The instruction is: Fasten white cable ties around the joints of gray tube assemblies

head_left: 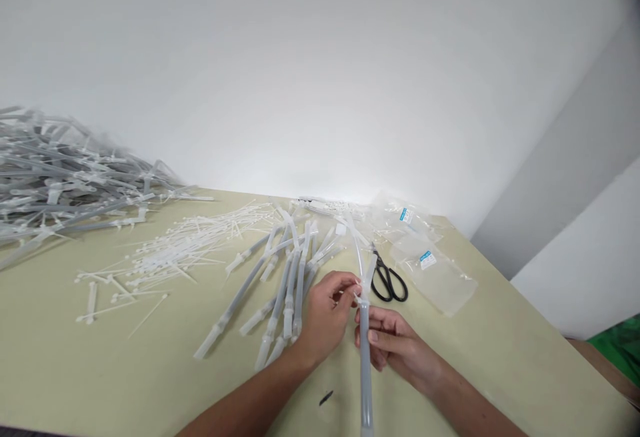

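Observation:
A grey tube with a translucent forked top (365, 363) stretches from the front edge of the view up past both hands. Around its shaft, just below the joint, my right hand (393, 347) is closed. My left hand (333, 310) pinches at the left side of the joint, where a small white cable tie end (357, 298) shows between thumb and fingers. How far the tie wraps the tube is too small to tell. To the left of my left hand lie several similar grey tubes (275, 310).
Loose white cable ties (175, 250) spread across the left of the table (125, 370). A big pile of grey tubes (75, 177) stands at far left. Black-handled scissors (389, 283) and plastic bags (440, 277) lie at right. A small dark object (326, 397) lies near the front.

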Motion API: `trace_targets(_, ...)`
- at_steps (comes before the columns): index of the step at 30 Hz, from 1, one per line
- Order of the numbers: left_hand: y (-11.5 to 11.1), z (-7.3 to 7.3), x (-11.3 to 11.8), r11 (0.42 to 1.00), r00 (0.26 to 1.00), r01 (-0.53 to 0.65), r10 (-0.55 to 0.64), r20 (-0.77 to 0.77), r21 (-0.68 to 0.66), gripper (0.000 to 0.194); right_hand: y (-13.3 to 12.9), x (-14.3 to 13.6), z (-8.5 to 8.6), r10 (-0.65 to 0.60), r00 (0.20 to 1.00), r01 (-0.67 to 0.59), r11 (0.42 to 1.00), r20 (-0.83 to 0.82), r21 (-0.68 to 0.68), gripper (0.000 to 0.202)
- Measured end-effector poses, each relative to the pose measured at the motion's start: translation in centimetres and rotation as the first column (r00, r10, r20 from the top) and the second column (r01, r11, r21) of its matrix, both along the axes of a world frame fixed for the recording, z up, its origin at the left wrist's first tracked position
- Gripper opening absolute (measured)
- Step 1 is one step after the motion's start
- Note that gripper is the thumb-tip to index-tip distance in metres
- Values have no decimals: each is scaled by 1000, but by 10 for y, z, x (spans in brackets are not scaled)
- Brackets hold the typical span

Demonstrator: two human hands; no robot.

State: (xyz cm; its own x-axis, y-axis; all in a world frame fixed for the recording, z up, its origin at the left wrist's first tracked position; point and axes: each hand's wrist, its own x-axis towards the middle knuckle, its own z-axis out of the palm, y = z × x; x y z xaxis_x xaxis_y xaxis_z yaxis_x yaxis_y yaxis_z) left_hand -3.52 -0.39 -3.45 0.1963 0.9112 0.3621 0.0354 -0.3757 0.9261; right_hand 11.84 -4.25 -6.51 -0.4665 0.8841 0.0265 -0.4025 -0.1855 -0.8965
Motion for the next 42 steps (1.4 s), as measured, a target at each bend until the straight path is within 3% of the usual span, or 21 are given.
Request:
trace_targets(6,0,1,2,996,999,32,-31,13,-83,12,0,1,0,-23,999,24,999,22,-40,32)
trace_targets(13,4,0,3,986,986,93,-71,153,-138,12,0,2,4,-87,995,80,988,-54,-133,29)
trace_targets(20,5,-5,3,992,997,64,-68,-34,-109,10,0,2,12,-118,986,102,986,-120,-128,26)
trace_targets(28,6,-3,3,994,998,8,-14,-58,-106,18,1,5,3,-66,960,-7,967,-273,-256,32)
trace_targets(34,3,2,2,995,996,38,-45,-76,-88,18,2,3,3,-74,960,0,965,-271,-263,35)
trace_targets(42,0,5,1,1000,993,-10,7,-120,-26,17,1,3,5,-59,971,-8,961,-231,-275,36)
